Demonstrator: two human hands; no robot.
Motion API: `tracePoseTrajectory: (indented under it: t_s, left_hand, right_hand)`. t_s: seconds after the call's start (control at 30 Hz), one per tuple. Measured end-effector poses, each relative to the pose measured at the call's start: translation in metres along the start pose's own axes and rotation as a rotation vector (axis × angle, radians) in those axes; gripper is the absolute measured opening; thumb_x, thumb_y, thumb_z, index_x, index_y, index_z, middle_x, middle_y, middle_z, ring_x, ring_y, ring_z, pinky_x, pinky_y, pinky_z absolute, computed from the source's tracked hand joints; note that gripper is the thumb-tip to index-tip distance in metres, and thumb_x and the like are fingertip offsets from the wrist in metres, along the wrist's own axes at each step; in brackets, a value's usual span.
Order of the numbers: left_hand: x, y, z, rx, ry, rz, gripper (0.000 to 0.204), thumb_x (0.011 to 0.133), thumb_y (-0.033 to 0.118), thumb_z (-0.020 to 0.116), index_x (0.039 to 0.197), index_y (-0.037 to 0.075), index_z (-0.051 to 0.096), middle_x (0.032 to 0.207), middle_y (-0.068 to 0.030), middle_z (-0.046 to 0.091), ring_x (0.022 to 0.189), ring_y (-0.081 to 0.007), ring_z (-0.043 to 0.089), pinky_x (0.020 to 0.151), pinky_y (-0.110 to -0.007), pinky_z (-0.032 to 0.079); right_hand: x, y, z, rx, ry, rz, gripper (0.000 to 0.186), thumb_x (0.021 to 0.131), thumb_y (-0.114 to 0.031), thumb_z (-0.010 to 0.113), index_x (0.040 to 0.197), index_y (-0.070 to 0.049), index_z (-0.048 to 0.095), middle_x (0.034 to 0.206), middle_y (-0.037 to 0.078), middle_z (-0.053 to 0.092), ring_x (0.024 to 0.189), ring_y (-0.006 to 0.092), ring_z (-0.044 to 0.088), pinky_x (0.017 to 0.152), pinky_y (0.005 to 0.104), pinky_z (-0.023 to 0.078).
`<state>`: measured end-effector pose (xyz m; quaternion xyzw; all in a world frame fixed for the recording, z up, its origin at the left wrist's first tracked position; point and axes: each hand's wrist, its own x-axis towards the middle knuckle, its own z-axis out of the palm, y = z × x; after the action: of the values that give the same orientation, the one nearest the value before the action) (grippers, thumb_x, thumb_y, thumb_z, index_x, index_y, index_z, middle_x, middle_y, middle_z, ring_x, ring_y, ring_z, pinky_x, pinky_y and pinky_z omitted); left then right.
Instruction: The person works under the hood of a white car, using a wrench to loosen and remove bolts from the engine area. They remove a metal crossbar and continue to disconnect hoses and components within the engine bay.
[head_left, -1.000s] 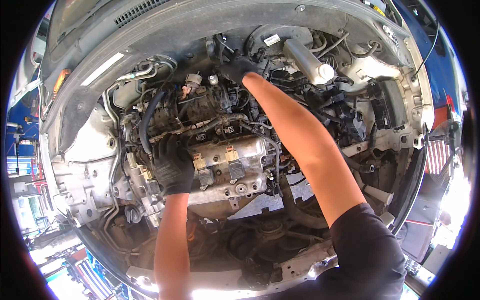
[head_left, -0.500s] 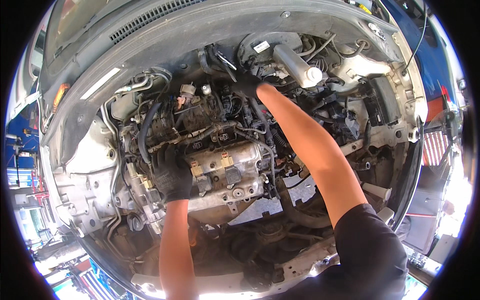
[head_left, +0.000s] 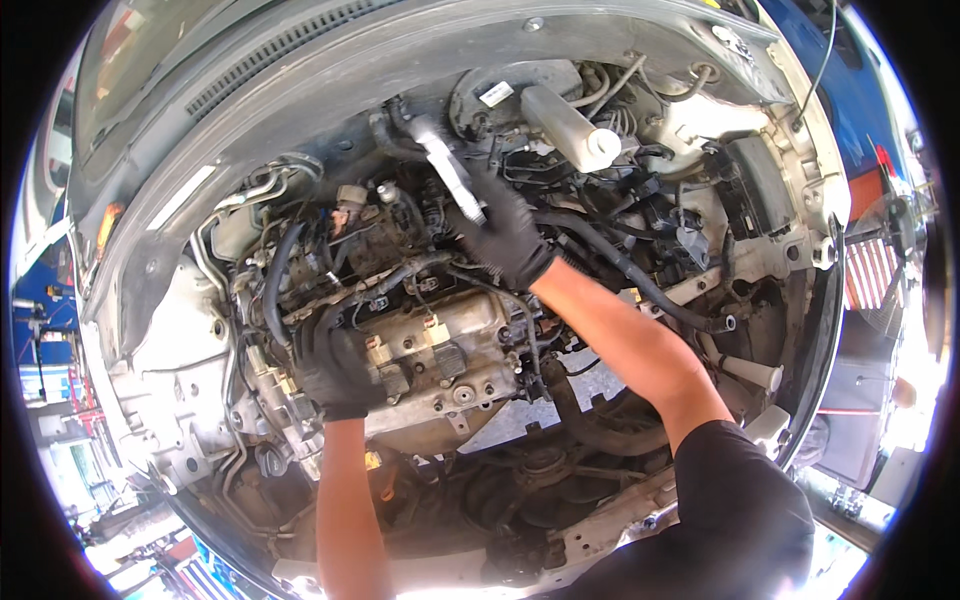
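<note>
My right hand point(head_left: 508, 232), in a black glove, grips a long silver tool point(head_left: 452, 180) over the back of the engine. The tool is smeared by motion, so its exact kind does not show. Its far end points toward a dark bent hose point(head_left: 395, 138) by the firewall. My left hand point(head_left: 335, 368), also gloved, rests with fingers spread on the left part of the engine's metal cover point(head_left: 480, 325). Close to its fingers are a black hose point(head_left: 277, 285) and ignition coils, one of them a black coil point(head_left: 450, 360) with a pale connector.
A whitish reservoir point(head_left: 565, 130) with a round cap stands at the back. A thick black hose point(head_left: 640, 270) slants to the right past my right forearm. The black battery-like box point(head_left: 755, 195) sits at the right. Fenders and the front crossmember point(head_left: 600, 535) border the bay.
My right hand has drawn back toward me, bringing the silver tool further into sight. My left hand stays on the engine. The whole view has shifted slightly.
</note>
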<state>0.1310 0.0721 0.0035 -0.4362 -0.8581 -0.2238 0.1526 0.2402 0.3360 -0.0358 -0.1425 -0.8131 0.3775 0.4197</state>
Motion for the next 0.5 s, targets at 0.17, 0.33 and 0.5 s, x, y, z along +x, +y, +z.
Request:
tracePoseTrajectory:
  t_s: [0.17,0.33,0.5]
  left_hand:
    - [-0.007,-0.008,-0.001,-0.173,0.004,0.189,0.039,0.090,0.033,0.044,0.105,0.000,0.058,0.105,-0.0208,0.059,0.087,-0.0412,0.057,0.079,-0.049,0.047]
    - [-0.042,-0.041,0.021,0.179,0.152,0.249,0.036,0.095,0.025,0.052,0.116,-0.004,0.055,0.103,-0.0242,0.056,0.084,-0.0410,0.057,0.070,-0.047,0.049]
    - [-0.039,-0.041,0.016,-0.035,0.114,0.121,0.034,0.094,0.020,0.050,0.117,-0.005,0.058,0.109,-0.0223,0.061,0.087,-0.0375,0.058,0.077,-0.044,0.048]
  right_hand:
    - [0.000,-0.102,0.024,-0.028,-0.352,-0.155,0.058,0.072,-0.018,0.071,0.122,-0.003,0.047,0.102,0.016,0.052,0.079,0.0317,0.061,0.063,0.0416,0.053]
    - [-0.047,-0.121,0.071,-0.165,-0.390,-0.340,0.058,0.075,-0.022,0.065,0.123,0.005,0.046,0.112,0.022,0.052,0.090,0.0328,0.060,0.067,0.0416,0.053]
    - [-0.012,-0.105,0.036,0.008,-0.294,-0.472,0.046,0.078,-0.025,0.063,0.116,-0.001,0.054,0.104,0.019,0.058,0.089,0.0323,0.061,0.069,0.0433,0.053]
